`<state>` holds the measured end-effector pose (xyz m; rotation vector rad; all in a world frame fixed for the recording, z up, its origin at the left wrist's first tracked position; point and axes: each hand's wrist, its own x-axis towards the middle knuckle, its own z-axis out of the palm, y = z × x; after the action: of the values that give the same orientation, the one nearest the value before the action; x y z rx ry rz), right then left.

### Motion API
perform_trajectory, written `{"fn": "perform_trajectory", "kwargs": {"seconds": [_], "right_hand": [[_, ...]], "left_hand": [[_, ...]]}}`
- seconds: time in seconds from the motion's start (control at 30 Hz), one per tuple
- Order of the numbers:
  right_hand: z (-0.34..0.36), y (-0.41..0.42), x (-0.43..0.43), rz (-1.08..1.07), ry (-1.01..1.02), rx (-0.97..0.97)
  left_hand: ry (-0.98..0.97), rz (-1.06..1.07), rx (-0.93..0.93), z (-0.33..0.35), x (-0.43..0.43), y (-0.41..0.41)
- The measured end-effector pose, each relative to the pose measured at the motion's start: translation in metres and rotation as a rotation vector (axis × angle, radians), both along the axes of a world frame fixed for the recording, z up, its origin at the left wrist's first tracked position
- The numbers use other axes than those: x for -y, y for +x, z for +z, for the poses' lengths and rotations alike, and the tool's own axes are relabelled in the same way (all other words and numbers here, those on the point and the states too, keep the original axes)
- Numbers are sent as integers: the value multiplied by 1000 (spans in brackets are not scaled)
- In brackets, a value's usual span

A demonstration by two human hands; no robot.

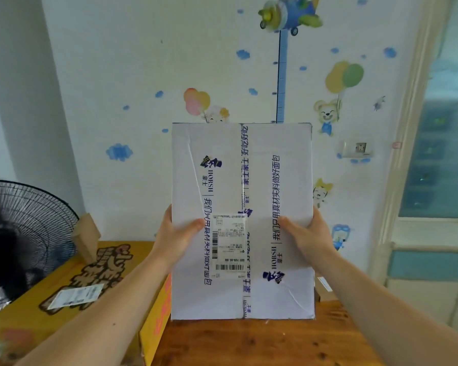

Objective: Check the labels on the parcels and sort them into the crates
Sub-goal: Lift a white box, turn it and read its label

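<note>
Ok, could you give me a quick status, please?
Left hand, right hand grip white parcel by its sides, upright. Shipping label faces camera. Yellow box lies at left.

This is a home, a child's room by its look. The wall (143, 62) above the left hand (175, 239) and right hand (310, 239) carries cartoon stickers: a plane-topped height chart (281, 75), balloons (344, 76) and a bear (327, 114). A standing fan (24, 225) is left of the left hand, and a wooden desk (262, 344) lies below both.
</note>
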<state>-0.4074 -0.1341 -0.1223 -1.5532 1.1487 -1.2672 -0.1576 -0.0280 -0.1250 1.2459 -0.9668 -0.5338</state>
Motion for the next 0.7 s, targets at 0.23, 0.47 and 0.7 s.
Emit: {"fn": "perform_trajectory", "kwargs": {"seconds": [0.23, 0.47, 0.7], "right_hand": [[4, 3, -1, -47, -41, -31], [7, -1, 4, -5, 67, 0], [11, 0, 4, 88, 95, 26]], "left_hand": [[22, 41, 30, -2, 6, 7], [67, 108, -28, 19, 7, 15], [63, 65, 26, 27, 1, 15]]}}
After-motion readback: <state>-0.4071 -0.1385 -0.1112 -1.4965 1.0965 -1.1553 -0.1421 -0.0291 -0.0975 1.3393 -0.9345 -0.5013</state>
